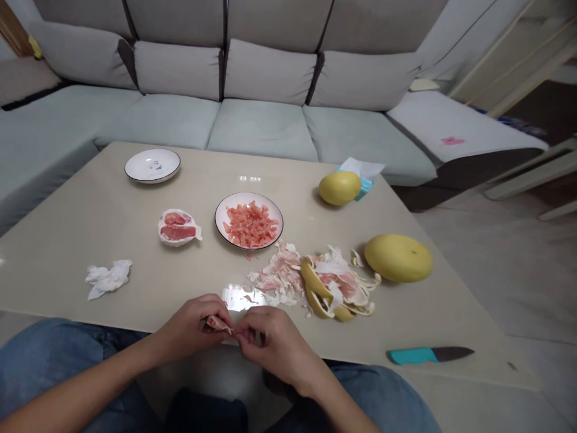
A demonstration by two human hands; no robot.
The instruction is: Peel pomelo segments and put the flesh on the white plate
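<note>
My left hand [192, 329] and my right hand [270, 340] meet at the near edge of the beige table [90, 222]. Both pinch one pink pomelo segment [218, 325] held between them, fingers closed on it. Just beyond my hands lies a pile of pith and yellow peel [315, 279]. A white plate of peeled pink flesh pieces [249, 221] stands further back at the centre. To its left sits a part-peeled pomelo chunk [177, 227] in white pith.
An empty white dish [152, 165] is at the far left. Two whole yellow pomelos [398, 257] [339, 187] lie on the right, one beside a tissue pack [364, 174]. A teal-handled knife [428, 355] lies near the front right edge. A crumpled tissue [108, 278] sits front left. A grey sofa [252, 114] stands behind.
</note>
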